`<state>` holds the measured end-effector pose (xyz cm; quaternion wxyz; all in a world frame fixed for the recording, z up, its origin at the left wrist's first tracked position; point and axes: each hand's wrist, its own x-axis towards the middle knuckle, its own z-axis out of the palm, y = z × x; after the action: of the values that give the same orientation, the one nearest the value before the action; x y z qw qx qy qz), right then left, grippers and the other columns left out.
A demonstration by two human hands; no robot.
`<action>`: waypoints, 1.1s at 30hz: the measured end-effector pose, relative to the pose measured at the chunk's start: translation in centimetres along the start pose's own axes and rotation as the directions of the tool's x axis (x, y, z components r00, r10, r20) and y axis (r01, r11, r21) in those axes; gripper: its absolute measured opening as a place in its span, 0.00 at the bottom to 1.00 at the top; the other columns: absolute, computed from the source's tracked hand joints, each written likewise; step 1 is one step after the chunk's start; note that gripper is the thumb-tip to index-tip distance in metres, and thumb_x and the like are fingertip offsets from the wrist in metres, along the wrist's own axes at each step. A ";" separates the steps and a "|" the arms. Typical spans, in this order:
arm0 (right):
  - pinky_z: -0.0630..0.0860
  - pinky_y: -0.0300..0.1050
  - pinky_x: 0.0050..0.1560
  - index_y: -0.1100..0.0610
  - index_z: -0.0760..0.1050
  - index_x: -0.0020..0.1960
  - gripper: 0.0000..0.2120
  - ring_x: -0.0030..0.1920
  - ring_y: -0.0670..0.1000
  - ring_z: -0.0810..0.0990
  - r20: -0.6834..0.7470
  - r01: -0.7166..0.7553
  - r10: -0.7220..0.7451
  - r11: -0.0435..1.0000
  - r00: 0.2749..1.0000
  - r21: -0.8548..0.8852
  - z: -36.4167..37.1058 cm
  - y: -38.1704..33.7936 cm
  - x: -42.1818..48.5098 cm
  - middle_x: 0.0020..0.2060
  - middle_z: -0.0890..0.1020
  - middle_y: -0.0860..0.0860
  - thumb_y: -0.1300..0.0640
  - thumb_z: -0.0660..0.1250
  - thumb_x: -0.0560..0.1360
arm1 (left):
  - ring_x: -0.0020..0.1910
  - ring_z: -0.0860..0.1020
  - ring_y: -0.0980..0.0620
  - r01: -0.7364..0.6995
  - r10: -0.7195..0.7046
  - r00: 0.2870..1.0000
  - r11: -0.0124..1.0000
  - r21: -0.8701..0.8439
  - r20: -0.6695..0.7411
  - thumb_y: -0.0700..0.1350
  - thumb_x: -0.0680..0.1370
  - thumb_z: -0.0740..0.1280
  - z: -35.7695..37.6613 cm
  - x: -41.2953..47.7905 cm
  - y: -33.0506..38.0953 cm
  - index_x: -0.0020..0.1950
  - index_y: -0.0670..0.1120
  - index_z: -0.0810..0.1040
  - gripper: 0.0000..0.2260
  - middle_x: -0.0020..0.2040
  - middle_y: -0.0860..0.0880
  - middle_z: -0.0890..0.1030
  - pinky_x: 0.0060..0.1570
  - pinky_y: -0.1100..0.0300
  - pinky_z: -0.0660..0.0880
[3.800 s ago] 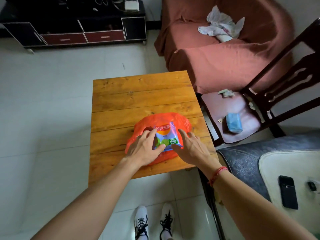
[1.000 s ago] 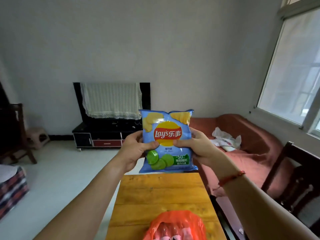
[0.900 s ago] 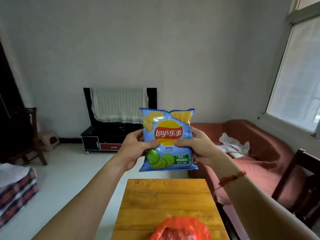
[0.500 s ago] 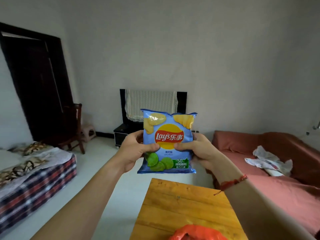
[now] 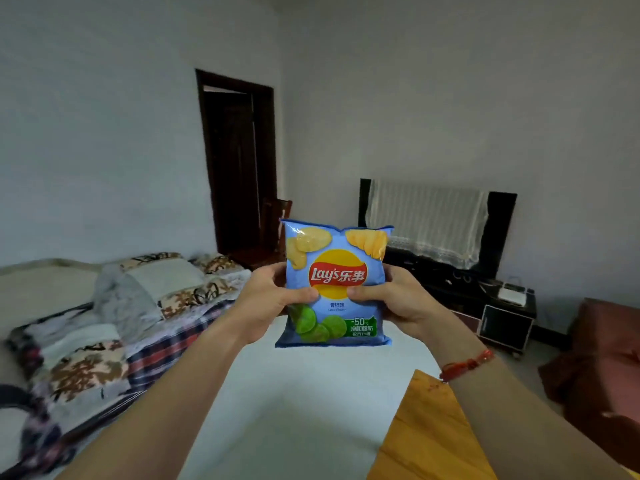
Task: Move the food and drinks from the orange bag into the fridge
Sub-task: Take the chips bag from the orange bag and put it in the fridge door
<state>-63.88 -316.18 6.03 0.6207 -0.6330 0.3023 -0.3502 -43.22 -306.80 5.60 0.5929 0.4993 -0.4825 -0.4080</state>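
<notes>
Only a corner of the wooden bench (image 5: 429,434) showed at lower right, standing on the pale floor (image 5: 311,393). To the left, a bed (image 5: 41,285) carried patterned pillows (image 5: 162,277) and a rumpled grey blanket (image 5: 121,299) over a checked sheet (image 5: 162,351) (all rather blurred toward the edge). Against the far wall a low black cabinet (image 5: 460,289) stood on the floor, bearing a cloth-draped television (image 5: 498,230) and a small white box (image 5: 512,294)

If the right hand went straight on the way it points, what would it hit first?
The chip bag it holds; past that, the right hand seems aimed at the chair by the doorway, though depth is unclear.
</notes>
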 end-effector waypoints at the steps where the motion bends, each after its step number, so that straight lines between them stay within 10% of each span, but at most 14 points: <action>1: 0.85 0.50 0.46 0.61 0.79 0.61 0.21 0.51 0.56 0.87 0.026 -0.003 0.003 1.000 1.000 0.005 1.6 0.1 0.7 0.52 0.88 0.55 0.69 0.77 0.69 | 0.53 0.83 0.41 0.004 -0.004 1.000 1.000 -0.001 -0.026 0.33 0.67 0.76 -1.6 -0.5 0.1 0.59 0.41 0.79 0.21 0.55 0.43 0.84 0.52 0.45 0.81; 12: 0.81 0.54 0.51 0.54 0.79 0.59 0.19 0.49 0.52 0.87 0.365 -0.040 0.056 0.998 0.929 -0.050 16.1 2.2 7.6 0.49 0.88 0.49 0.70 0.74 0.71 | 0.48 0.85 0.44 0.080 -0.042 0.925 0.993 0.083 -0.379 0.31 0.70 0.74 -14.5 -7.6 0.8 0.56 0.39 0.81 0.16 0.52 0.42 0.85 0.40 0.56 0.81; 17: 0.80 0.42 0.33 0.56 0.80 0.54 0.16 0.42 0.51 0.87 0.549 -0.052 0.044 0.999 0.835 0.000 21.2 2.6 9.3 0.45 0.88 0.52 0.72 0.73 0.71 | 0.51 0.84 0.40 0.113 -0.029 0.849 0.985 0.129 -0.527 0.33 0.70 0.74 -17.2 -11.6 1.0 0.58 0.39 0.80 0.17 0.53 0.41 0.85 0.52 0.46 0.80; 33: 0.83 0.49 0.42 0.56 0.80 0.59 0.22 0.48 0.54 0.87 0.964 -0.034 0.014 0.999 0.265 -0.006 40.9 2.5 -0.8 0.49 0.88 0.52 0.72 0.75 0.69 | 0.51 0.84 0.40 0.167 0.108 0.311 0.972 0.167 -0.944 0.32 0.68 0.76 -16.7 -35.2 3.9 0.55 0.39 0.81 0.17 0.51 0.40 0.85 0.52 0.45 0.80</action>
<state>-30.77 -292.14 4.14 0.6872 -0.7061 -0.1289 0.1120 -33.97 -268.83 3.00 0.6920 0.7177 -0.0774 0.0119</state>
